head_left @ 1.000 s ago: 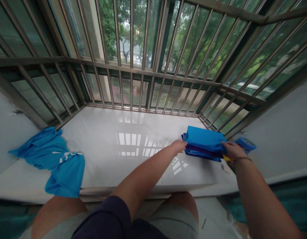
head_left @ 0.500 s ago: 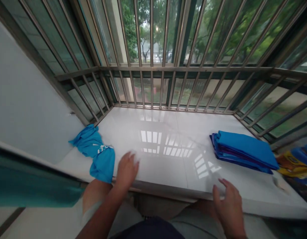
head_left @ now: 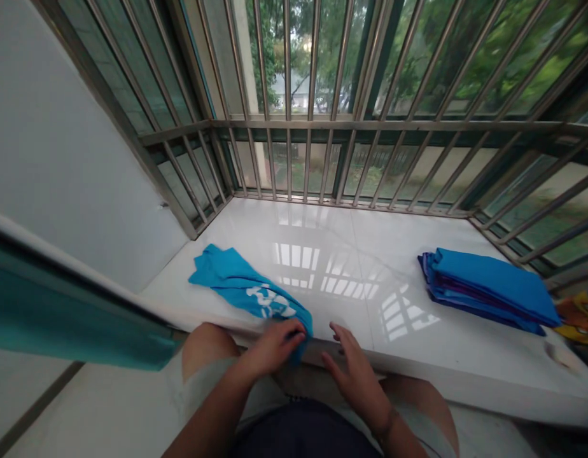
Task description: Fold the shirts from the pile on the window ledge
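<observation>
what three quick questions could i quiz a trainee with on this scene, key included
1. Short answer: which hand is on the blue cloth with white print?
2. Fill in the blank: the folded blue stack lies on the white ____.
3. True or false: the right hand is gripping the folded blue stack.

Key:
1. The left hand, at the end near the person.
2. Ledge.
3. False: it is apart from the stack, with its fingers spread.
</observation>
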`<state>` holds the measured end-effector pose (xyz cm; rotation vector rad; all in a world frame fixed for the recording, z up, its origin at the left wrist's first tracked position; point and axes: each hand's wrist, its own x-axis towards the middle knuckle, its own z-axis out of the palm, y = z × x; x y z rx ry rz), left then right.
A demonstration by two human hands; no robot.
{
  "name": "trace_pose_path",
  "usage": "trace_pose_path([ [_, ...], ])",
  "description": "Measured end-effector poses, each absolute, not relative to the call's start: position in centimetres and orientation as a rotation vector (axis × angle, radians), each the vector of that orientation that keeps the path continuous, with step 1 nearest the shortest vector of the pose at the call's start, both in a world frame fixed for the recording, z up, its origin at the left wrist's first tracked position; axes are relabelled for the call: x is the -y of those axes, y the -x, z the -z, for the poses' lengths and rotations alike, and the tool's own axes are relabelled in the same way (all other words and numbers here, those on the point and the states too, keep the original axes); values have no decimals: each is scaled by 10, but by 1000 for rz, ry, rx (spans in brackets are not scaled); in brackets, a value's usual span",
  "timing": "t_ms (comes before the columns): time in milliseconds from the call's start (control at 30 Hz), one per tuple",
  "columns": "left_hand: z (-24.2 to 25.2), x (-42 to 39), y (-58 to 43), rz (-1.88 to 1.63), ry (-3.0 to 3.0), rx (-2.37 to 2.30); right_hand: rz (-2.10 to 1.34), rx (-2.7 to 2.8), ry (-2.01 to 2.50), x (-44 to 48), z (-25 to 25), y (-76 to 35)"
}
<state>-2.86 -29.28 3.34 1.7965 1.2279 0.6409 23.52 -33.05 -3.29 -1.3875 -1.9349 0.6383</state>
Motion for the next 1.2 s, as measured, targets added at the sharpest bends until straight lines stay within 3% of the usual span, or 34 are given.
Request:
trace_pose_path([
  [100,-32,304,4,-678,-1792,-1029,-721,1936,1354,320,28,-223],
  [300,15,262,60,-905,-2176,-1717,-818,1731,1438,314,18,-235],
  [400,26,233,108,-634,-2244,-1979,-878,1626,1492,317,1,-259],
  [500,22,210,143,-283,-2281,-1907,-864,1494,1568,318,-16,-285],
  [667,-2,182,149,-334,-2314,-1652,-752,1453,1663,303,-33,-320],
  [833,-65,145,127,-904,-2017,-1646,-464,1606,1721,257,-73,-356],
  [1000,-185,96,122,-1567,-1640,-1546,4,1709,1594,215,-165,-390],
  [1100,-256,86,126,-1779,-1677,-1340,226,1718,1512,214,-217,-395],
  [1200,-294,88,136,-1895,-1862,-1360,362,1671,1521,226,-247,-393],
])
